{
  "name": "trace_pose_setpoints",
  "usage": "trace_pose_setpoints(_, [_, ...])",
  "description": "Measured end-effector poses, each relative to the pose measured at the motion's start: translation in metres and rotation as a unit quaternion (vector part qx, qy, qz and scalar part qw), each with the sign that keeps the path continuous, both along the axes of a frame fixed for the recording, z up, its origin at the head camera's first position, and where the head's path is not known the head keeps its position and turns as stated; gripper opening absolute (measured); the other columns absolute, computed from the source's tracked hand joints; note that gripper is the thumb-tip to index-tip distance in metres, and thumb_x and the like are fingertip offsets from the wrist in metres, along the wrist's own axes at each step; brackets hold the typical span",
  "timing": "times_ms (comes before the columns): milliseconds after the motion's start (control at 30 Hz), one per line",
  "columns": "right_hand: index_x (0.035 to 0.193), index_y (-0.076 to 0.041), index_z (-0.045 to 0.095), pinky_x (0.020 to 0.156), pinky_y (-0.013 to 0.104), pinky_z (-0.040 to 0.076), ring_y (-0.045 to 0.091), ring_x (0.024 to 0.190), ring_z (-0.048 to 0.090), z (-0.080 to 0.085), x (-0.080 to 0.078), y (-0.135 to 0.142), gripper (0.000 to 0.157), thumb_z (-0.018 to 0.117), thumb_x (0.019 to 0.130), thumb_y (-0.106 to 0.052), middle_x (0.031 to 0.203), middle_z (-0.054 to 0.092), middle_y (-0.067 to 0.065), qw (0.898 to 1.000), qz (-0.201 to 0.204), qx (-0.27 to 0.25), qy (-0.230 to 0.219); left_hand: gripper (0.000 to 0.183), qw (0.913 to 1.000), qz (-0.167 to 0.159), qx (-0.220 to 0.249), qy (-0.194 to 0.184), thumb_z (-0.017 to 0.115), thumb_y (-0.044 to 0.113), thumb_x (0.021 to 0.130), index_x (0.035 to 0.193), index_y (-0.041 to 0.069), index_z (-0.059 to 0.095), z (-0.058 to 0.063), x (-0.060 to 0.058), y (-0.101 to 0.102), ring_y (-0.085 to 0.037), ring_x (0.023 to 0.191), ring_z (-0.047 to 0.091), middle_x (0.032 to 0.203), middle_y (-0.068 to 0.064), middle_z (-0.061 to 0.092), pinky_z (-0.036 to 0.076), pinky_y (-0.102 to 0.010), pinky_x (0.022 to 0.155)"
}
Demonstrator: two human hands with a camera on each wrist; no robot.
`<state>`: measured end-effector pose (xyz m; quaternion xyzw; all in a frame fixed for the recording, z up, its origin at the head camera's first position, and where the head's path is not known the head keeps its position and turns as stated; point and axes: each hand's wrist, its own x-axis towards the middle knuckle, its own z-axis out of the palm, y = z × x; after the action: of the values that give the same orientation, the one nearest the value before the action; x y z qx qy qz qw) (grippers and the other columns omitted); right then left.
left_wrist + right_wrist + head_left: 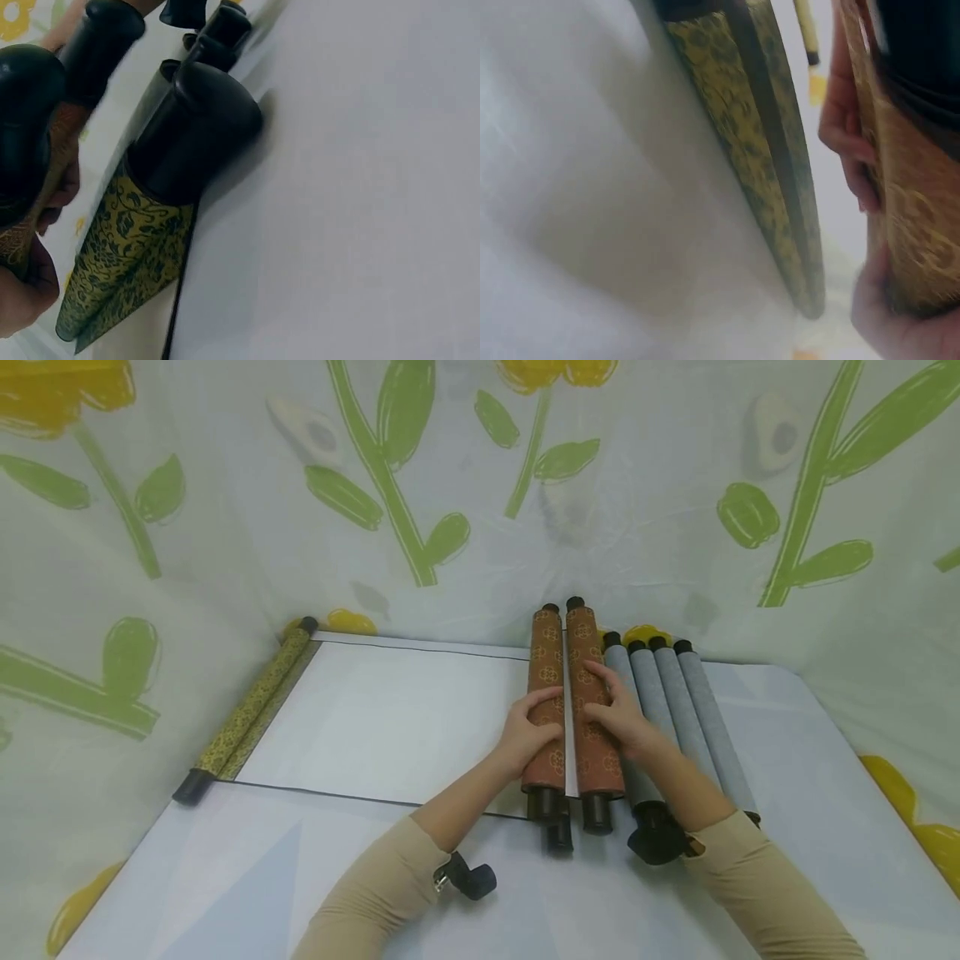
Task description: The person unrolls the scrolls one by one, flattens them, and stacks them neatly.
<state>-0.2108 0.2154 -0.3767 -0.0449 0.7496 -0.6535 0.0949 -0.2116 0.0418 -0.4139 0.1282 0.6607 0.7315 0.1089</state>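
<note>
A brown scroll with gold flower patterns is rolled from both ends, its left roll [547, 647] and right roll [585, 639] side by side with a narrow white strip between. My left hand [527, 732] grips the left roll, thumb on top. Around the right roll curl the fingers and thumb of my right hand [624, 718]. Both rolls appear held above the table, over the right end of an unrolled scroll with a white sheet [405, 718]. That scroll's yellow-and-black patterned left roll [251, 702] lies at the far left; its right roll [135, 232] is mostly hidden from the head view.
Several grey scrolls [686, 718] with black knobs lie side by side just right of my right hand. A pale table [780, 760] carries everything, and a white curtain [645, 527] with flower prints hangs behind it. Black wrist cameras [476, 881] jut from both sleeves.
</note>
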Motion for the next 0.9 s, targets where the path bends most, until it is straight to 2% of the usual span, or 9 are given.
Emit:
trace_pose_setpoints(133, [0.151,-0.019,0.013,0.082,0.032,0.046,0.031,0.117,0.044,0.002,0.001,-0.011,0.093,0.071,0.080,-0.009,0.144,0.028,0.020,0.997,-0.040,0.066,0.010,0.062,0.9999,-0.003,-0.009,0.010,0.075,0.009,0.077,0.135,0.017,0.052,0.001,0.001,-0.005,-0.019,0.109,0.054,0.133,-0.006,0.048,0.050,-0.032,0.085])
trace_pose_setpoints(233, [0.150,-0.018,0.013,0.085,0.034,0.045,0.034,0.119,0.043,0.004,0.001,-0.015,0.098,0.076,0.076,-0.007,0.143,0.029,0.019,0.996,-0.050,0.068,0.006,0.067,0.9998,-0.009,-0.013,0.012,0.077,0.008,0.076,0.136,0.018,0.050,0.003,0.002,-0.009,-0.020,0.109,0.054,0.135,-0.006,0.046,0.050,-0.032,0.086])
trace_pose_setpoints(533, [0.151,-0.016,0.012,0.090,0.039,0.041,0.037,0.120,0.040,0.005,0.000,-0.013,0.096,0.067,0.076,0.005,0.147,0.022,0.020,0.996,-0.026,0.075,0.033,0.073,0.9965,-0.008,-0.068,0.047,0.071,0.002,0.074,0.140,0.023,0.045,0.011,0.001,-0.023,-0.023,0.107,0.053,0.136,-0.011,0.046,0.048,-0.032,0.083])
trace_pose_setpoints(633, [0.152,-0.017,0.012,0.087,0.037,0.042,0.036,0.118,0.040,0.006,0.000,-0.012,0.095,0.064,0.075,0.005,0.147,0.022,0.022,0.997,-0.009,0.066,0.037,0.075,0.9962,-0.020,-0.064,0.056,0.065,-0.005,0.073,0.141,0.017,0.044,0.021,0.005,-0.029,-0.022,0.103,0.052,0.133,-0.016,0.048,0.048,-0.029,0.078])
trace_pose_setpoints(700, [0.152,-0.018,0.012,0.083,0.036,0.042,0.037,0.116,0.039,0.008,0.000,-0.011,0.094,0.061,0.076,0.005,0.148,0.020,0.022,0.998,0.002,0.058,0.032,0.074,0.9957,-0.022,-0.061,0.067,0.062,-0.006,0.072,0.141,0.012,0.044,0.023,0.004,-0.032,-0.020,0.101,0.052,0.132,-0.018,0.049,0.048,-0.026,0.077])
trace_pose_setpoints(800, [0.152,-0.019,0.013,0.080,0.036,0.042,0.036,0.115,0.038,0.009,0.000,-0.010,0.091,0.058,0.077,0.003,0.148,0.018,0.022,0.999,0.011,0.046,0.022,0.073,0.9954,-0.023,-0.056,0.075,0.058,-0.007,0.071,0.141,0.007,0.044,0.023,0.003,-0.036,-0.018,0.100,0.052,0.132,-0.020,0.050,0.047,-0.024,0.076])
trace_pose_setpoints(900, [0.152,-0.019,0.014,0.079,0.035,0.044,0.035,0.115,0.038,0.009,0.000,-0.010,0.087,0.056,0.078,0.002,0.148,0.019,0.021,0.999,0.016,0.032,0.013,0.070,0.9958,-0.024,-0.042,0.077,0.055,-0.007,0.072,0.139,0.008,0.047,0.015,-0.003,-0.037,-0.016,0.099,0.052,0.129,-0.020,0.052,0.048,-0.025,0.075])
